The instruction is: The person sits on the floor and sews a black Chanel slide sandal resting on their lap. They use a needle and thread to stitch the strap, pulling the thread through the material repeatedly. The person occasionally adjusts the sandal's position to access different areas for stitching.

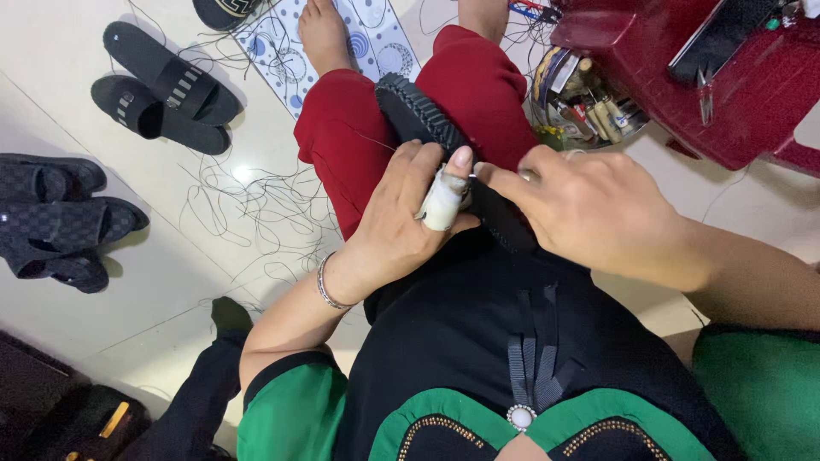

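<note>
Left of you, black sandals [162,90] lie on the floor [102,282] among loose thread [256,205]. Your left hand [410,218], thumb wrapped in white tape [442,203], grips the black shoe sole [427,119] lying on your lap. Your right hand [589,209] pinches closed at the sole's edge beside it; what it holds is hidden. A red stool [726,85] stands to the right.

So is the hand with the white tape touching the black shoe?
Touching. The head view shows the left hand wrapped over the black shoe on the lap, thumb pressing its edge.
</note>
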